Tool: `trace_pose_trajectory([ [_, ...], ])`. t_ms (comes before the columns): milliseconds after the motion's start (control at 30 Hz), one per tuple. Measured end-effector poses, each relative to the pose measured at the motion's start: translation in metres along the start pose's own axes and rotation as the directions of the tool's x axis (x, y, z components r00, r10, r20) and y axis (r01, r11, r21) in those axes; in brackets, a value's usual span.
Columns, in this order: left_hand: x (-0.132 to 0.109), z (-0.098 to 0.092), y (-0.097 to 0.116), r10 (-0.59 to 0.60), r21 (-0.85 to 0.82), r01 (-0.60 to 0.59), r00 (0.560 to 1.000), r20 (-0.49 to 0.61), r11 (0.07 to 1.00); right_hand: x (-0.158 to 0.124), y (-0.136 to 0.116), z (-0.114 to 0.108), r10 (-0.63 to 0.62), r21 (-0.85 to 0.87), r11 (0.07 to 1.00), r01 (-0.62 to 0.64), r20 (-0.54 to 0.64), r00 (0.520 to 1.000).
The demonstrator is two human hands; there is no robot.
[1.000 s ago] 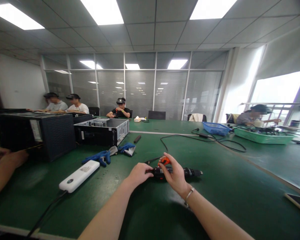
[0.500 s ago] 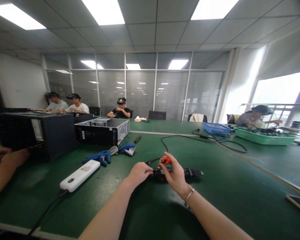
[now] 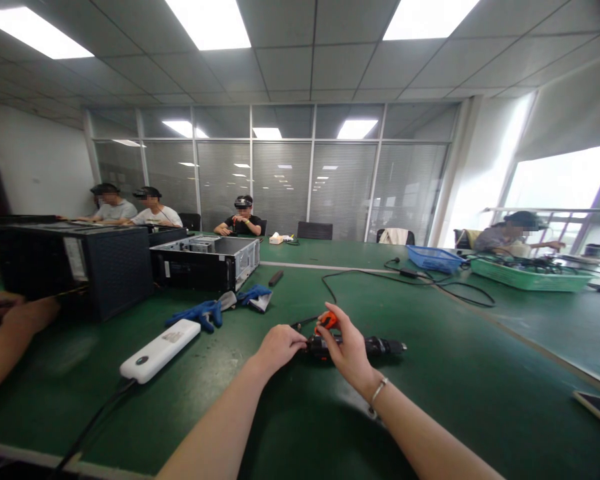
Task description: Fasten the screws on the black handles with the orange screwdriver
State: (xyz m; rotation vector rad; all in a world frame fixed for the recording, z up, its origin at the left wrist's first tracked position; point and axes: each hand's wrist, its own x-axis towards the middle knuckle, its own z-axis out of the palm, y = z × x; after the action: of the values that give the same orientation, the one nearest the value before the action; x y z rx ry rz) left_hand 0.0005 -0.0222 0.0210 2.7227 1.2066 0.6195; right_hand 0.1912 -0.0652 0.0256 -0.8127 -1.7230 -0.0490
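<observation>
A black electric screwdriver (image 3: 381,347) lies across the green table (image 3: 460,373), its metal tip pointing right. At its rear end, my left hand (image 3: 280,348) is closed, thumb and fingertips pinched together; exactly what they grip is hidden. Over the screwdriver's body, my right hand (image 3: 351,353) pinches a small orange-and-black tool handle (image 3: 329,321) between thumb and fingers. The lower end of this handle is hidden by the fingers. A black cable (image 3: 307,321) runs on the table just behind the hands.
To the left are a white power strip (image 3: 161,350), blue gloves (image 3: 200,313) and computer cases (image 3: 117,267). A blue basket (image 3: 434,259) and a green basket (image 3: 533,273) stand at the right. Another person's hands (image 3: 25,313) work at far left.
My right hand and the orange-and-black handle have shifted very slightly left. My left hand and the electric screwdriver stay in place.
</observation>
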Motion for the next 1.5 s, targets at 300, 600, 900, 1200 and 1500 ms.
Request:
trace_pose_trajectory([
  [300,-0.001,-0.003,0.004,-0.023,0.008,0.023,1.0,-0.007,1.0,0.013,-0.028,-0.003,-0.03,-0.076,0.996,0.039,0.114,0.993],
  [600,0.0,-0.003,0.006,-0.011,0.015,0.011,1.0,-0.005,1.0,0.013,-0.029,0.0,-0.082,-0.031,0.996,0.089,0.181,0.98],
  [900,0.0,0.0,0.005,-0.044,0.018,0.044,0.999,-0.011,0.999,0.012,-0.026,0.002,-0.053,-0.073,0.995,0.066,0.174,0.983],
  [1200,-0.001,-0.004,0.008,-0.025,0.021,0.025,1.0,-0.018,0.999,0.009,-0.025,0.003,-0.059,-0.126,0.989,0.081,0.167,0.984],
  [1500,-0.001,-0.002,0.007,-0.018,0.012,0.018,1.0,-0.025,1.0,0.009,-0.025,0.002,-0.091,-0.114,0.987,0.111,0.167,0.982],
])
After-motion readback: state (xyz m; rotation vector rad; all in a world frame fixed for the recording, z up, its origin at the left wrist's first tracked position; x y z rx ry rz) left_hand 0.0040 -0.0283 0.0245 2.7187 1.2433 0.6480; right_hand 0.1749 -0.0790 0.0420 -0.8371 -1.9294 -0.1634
